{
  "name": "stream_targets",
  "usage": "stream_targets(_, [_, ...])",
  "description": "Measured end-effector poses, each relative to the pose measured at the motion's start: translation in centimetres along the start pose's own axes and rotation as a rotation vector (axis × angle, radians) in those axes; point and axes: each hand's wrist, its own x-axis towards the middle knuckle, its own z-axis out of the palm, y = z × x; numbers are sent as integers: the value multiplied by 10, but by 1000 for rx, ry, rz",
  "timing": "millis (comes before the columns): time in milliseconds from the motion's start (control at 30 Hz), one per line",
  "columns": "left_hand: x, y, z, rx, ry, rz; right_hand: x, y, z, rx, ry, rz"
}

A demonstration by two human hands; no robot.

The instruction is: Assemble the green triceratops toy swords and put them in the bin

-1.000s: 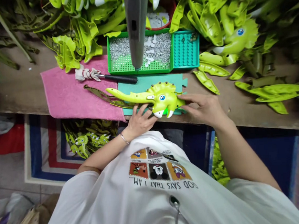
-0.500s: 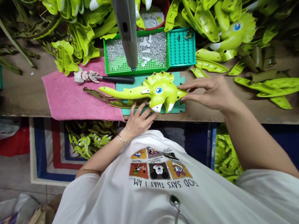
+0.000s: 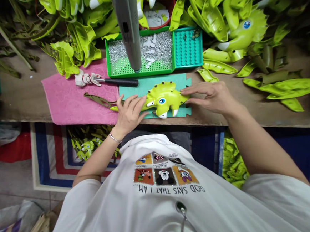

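A lime-green plastic triceratops toy piece [image 3: 169, 95] lies flat on a teal foam mat [image 3: 152, 84], near the front edge of the wooden bench [image 3: 252, 121]. Its long axis runs roughly left to right across the bench, with the narrow end toward the left and the white horns pointing down toward the person's chest.

The left hand [image 3: 129, 114] lies over the narrow part, fingers spread and pressing from above. The right hand [image 3: 207, 97] is at the spiked right end, fingers close together with their tips on the edge. It may be steadying the piece rather than gripping it, though the view does not settle that.

An olive strip [image 3: 97, 101] reaches left from under the left hand onto a pink towel [image 3: 62, 101]. If pressure is uneven, the piece could slide on the mat or the strip could slip out of line. Being so near the edge, the piece could also tip off if knocked.

Just beyond it are a black-handled screwdriver [image 3: 121, 82] with a white cloth [image 3: 85, 79] at one end, a green tray [image 3: 141, 73] of small metal pins, and a hanging grey power tool [image 3: 127, 25].
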Motion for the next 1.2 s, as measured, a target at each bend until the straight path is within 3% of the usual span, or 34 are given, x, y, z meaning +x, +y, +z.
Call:
stream_targets(333, [1, 0, 4, -95, -44, -56, -2, -5, 2, 17, 9, 63])
stream_targets(567, [3, -1, 2, -63, -44, -15, 1, -3, 26, 519, 37, 486])
stream_targets(667, [2, -6, 1, -40, -68, 17, 7, 4, 34, 624, 49, 529])
stream_targets(800, [10, -18, -3, -25, -156, 68, 12, 6, 32, 552, 55, 553])
stream_targets(900, [23, -24, -11, 48, -214, 139, 11, -9, 27, 279, 207, 385])
stream_targets(1000, [38, -26, -21, 148, -242, 200, 10, -35, 30, -81, 361, 9])
stream_targets(1100, [50, -27, -28, 185, -259, 248, 14, -53, 40, -257, 277, -319])
stream_targets(1200, [59, -29, -31, 171, -269, 269, 24, -55, 47, -321, 237, -430])
